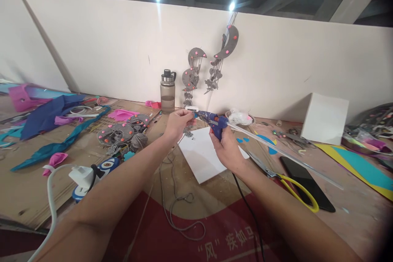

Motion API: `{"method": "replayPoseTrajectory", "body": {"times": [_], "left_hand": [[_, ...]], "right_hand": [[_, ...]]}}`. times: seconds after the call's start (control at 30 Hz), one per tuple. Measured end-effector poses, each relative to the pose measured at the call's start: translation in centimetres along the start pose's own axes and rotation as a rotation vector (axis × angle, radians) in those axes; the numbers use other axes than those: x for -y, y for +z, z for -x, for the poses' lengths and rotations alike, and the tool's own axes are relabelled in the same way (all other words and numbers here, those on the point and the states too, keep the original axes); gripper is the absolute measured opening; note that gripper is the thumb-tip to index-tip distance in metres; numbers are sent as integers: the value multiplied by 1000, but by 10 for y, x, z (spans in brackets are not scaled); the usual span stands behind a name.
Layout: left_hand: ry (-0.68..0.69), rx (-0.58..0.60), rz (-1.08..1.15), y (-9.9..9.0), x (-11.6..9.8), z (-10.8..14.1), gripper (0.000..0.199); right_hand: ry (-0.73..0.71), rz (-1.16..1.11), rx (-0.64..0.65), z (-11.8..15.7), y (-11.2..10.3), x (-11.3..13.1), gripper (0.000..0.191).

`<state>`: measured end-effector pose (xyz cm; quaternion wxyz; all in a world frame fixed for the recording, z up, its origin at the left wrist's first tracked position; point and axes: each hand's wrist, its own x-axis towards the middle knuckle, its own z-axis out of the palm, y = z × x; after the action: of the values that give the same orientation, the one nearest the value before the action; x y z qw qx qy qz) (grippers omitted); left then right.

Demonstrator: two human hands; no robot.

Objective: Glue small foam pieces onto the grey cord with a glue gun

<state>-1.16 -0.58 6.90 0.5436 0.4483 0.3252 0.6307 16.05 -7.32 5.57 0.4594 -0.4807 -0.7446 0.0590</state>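
My right hand is wrapped round the grip of a blue hot glue gun. A long clear glue stick sticks out of its back end, and the nozzle points left. My left hand is closed in a pinch on a small blue piece, right by the nozzle; its shape is mostly hidden. Below both hands lies a white board on the table. Thin grey cord trails loosely in front of it. Small blue felt hearts lie right of the glue gun.
Yellow-handled scissors and a black phone lie at right. A water bottle stands at the back. Grey felt moons with pink dots hang on the white partition. A power strip with a white plug sits near my left forearm.
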Motion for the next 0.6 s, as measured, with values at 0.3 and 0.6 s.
{"method": "replayPoseTrajectory", "body": {"times": [0.3, 0.6], "left_hand": [[48, -45, 17, -4, -2, -2, 24], [26, -69, 108, -14, -1, -11, 24]], "right_hand": [[89, -93, 32, -1, -3, 2, 25], [616, -232, 227, -23, -22, -18, 5]]}}
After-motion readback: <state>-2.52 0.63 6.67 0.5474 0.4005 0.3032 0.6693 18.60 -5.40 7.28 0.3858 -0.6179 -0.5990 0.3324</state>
